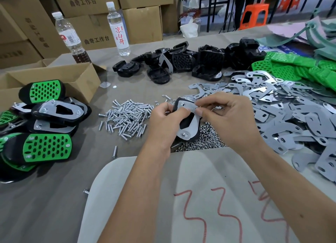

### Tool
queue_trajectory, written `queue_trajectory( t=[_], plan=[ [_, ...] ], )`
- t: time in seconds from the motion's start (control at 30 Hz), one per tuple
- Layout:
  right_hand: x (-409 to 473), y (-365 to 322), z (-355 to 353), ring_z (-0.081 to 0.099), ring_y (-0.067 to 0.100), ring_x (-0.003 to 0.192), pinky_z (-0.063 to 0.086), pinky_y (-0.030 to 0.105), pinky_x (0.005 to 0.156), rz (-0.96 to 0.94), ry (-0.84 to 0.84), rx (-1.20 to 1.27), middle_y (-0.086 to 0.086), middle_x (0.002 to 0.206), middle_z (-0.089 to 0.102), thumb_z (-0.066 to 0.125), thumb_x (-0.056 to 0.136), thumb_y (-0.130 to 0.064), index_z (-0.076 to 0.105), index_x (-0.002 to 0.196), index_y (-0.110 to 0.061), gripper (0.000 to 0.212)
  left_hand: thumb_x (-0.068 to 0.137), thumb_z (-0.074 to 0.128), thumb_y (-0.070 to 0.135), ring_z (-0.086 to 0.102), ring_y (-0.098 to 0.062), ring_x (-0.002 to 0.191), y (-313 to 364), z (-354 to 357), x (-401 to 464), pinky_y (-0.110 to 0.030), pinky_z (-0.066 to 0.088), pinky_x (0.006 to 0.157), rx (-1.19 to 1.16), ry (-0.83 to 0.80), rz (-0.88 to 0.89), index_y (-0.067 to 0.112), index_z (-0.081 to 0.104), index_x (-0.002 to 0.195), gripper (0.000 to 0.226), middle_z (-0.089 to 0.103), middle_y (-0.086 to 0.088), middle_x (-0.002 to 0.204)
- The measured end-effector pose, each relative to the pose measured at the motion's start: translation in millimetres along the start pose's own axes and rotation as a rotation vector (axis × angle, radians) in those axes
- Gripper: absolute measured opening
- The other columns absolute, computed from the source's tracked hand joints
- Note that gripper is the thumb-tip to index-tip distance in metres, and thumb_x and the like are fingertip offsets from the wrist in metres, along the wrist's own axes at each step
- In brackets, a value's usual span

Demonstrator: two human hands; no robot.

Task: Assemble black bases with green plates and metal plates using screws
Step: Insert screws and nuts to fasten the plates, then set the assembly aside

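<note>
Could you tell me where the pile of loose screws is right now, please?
In the head view, the pile of loose screws lies on the table, left of the left hand, between it and the finished assemblies.

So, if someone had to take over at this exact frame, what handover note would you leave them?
Left hand grips the black base in work; right hand pinches its metal plate at the top edge. One screw shows at the plate's lower end. Finished units lie stacked at left. Supplies: loose screws, nuts, spare plates, bare bases, green plates. Left: finish fastening this plate, then continue.
</note>
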State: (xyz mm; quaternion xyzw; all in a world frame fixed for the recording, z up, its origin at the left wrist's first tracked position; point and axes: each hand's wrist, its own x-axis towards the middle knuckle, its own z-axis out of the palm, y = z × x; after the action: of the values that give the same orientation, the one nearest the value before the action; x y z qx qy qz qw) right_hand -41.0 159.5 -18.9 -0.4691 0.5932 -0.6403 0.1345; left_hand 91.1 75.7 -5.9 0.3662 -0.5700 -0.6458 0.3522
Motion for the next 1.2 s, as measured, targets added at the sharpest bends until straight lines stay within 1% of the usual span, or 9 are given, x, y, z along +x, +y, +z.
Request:
queue_trajectory(
  t=[0.1, 0.27, 0.47, 0.6, 0.73, 0.87, 0.97, 1.1, 1.2],
  plan=[
    [0, -3, 0, 0.067, 0.018, 0.067, 0.058, 0.021, 0.062, 0.026, -0.007, 0.039, -0.001, 0.077, 0.073, 0.083, 0.082, 0.003, 0.081, 0.088, -0.016, 0.02, 0.064, 0.074, 0.026, 0.062, -0.017, 0.065, -1, 1, 1, -0.025, 0.049, 0.055, 0.001, 0.013, 0.012, 0.014, 0.06, 0.079, 0.024, 0.067, -0.004, 0.074],
    [2, -4, -3, 0.065, 0.015, 0.059, 0.055, 0.02, 0.06, 0.088, -0.014, 0.144, 0.003, 0.067, 0.07, 0.084, 0.081, 0.002, 0.079, 0.086, -0.011, 0.015, 0.068, 0.075, 0.025, 0.063, -0.015, 0.059, -2, 3, 0, -0.026, 0.048, 0.053, -0.04, 0.006, 0.003, 0.017, 0.057, 0.072, 0.02, 0.068, 0.0, 0.068],
    [3, -1, -6, 0.067, 0.023, 0.059, 0.057, 0.025, 0.06, 0.122, 0.018, 0.202, 0.022, 0.074, 0.07, 0.088, 0.08, -0.007, 0.077, 0.077, -0.011, 0.012, 0.079, 0.076, 0.021, 0.065, -0.021, 0.073, -3, 7, -2, -0.038, 0.052, 0.069, -0.03, -0.014, 0.032, 0.015, 0.061, 0.083, 0.016, 0.069, -0.006, 0.081],
    [4, 0, -10, 0.07, 0.02, 0.062, 0.06, 0.028, 0.063, 0.093, -0.024, 0.179, 0.013, 0.076, 0.073, 0.085, 0.083, -0.007, 0.081, 0.083, -0.016, 0.01, 0.091, 0.071, 0.01, 0.065, -0.021, 0.07, -4, 6, 0, -0.037, 0.053, 0.065, -0.041, 0.031, 0.016, 0.015, 0.061, 0.083, 0.014, 0.069, -0.007, 0.08],
    [4, 2, -10, 0.07, 0.023, 0.064, 0.061, 0.032, 0.064, 0.079, -0.037, 0.152, 0.013, 0.078, 0.073, 0.083, 0.085, -0.006, 0.08, 0.084, -0.017, 0.011, 0.088, 0.073, 0.013, 0.066, -0.02, 0.068, -4, 5, 0, -0.034, 0.053, 0.062, -0.017, 0.031, 0.037, 0.016, 0.061, 0.082, 0.014, 0.071, -0.007, 0.08],
    [4, 3, -10, 0.068, 0.022, 0.065, 0.059, 0.03, 0.065, 0.087, -0.051, 0.161, 0.008, 0.075, 0.071, 0.083, 0.084, -0.004, 0.079, 0.087, -0.016, 0.013, 0.073, 0.073, 0.023, 0.067, -0.022, 0.072, -2, 5, -2, -0.038, 0.054, 0.067, -0.006, 0.027, 0.047, 0.013, 0.062, 0.087, 0.021, 0.071, -0.01, 0.083],
    [4, 3, -9, 0.068, 0.022, 0.066, 0.06, 0.032, 0.067, 0.108, -0.059, 0.166, 0.01, 0.077, 0.072, 0.084, 0.084, -0.004, 0.082, 0.091, -0.017, 0.015, 0.081, 0.074, 0.018, 0.068, -0.021, 0.072, -4, 3, -1, -0.037, 0.054, 0.066, -0.013, 0.026, 0.041, 0.016, 0.063, 0.084, 0.012, 0.072, -0.009, 0.083],
    [5, 1, -11, 0.067, 0.023, 0.067, 0.059, 0.029, 0.066, 0.091, -0.081, 0.183, 0.012, 0.079, 0.072, 0.082, 0.084, 0.002, 0.082, 0.089, -0.011, 0.014, 0.09, 0.073, 0.011, 0.068, -0.021, 0.07, -6, 3, 1, -0.036, 0.053, 0.064, -0.013, 0.034, 0.026, 0.016, 0.062, 0.083, 0.014, 0.072, -0.008, 0.081],
    [7, -1, -15, 0.069, 0.032, 0.072, 0.062, 0.034, 0.069, 0.055, -0.09, 0.109, 0.015, 0.087, 0.071, 0.081, 0.083, 0.005, 0.081, 0.091, -0.005, 0.012, 0.09, 0.073, 0.011, 0.067, -0.019, 0.068, -7, 4, 1, -0.034, 0.053, 0.06, -0.001, 0.031, 0.028, 0.015, 0.062, 0.084, 0.013, 0.071, -0.007, 0.079]
  ],
)
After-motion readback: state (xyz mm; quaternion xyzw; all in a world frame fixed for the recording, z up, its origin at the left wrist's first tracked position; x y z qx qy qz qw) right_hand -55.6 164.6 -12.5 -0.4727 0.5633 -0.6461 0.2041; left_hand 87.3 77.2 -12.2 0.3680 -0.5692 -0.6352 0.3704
